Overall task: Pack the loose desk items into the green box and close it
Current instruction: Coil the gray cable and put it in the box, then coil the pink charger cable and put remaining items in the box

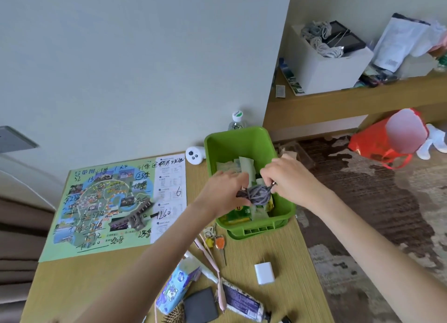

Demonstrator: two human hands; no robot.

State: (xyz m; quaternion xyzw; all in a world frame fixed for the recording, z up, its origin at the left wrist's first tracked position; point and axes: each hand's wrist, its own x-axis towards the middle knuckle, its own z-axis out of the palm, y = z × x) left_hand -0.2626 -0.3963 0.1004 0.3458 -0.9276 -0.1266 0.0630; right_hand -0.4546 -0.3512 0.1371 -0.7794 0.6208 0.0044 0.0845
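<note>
Two hands held one cord bundle (258, 194), grey-purple, just above the green box (232, 135), which stood on the bench (273, 247) at 12 o'clock from the person. The left hand (222, 189) had its grip clenched on the bundle's 9 o'clock end, and the right hand (290, 177) pinched the 3 o'clock end. Paper packets (246, 166) lay inside the box. At 6 o'clock of the box lay keys (219, 241), a white charger (264, 273) and a tissue pack (174, 291); a map (108, 201) lay at 9 o'clock.
</note>
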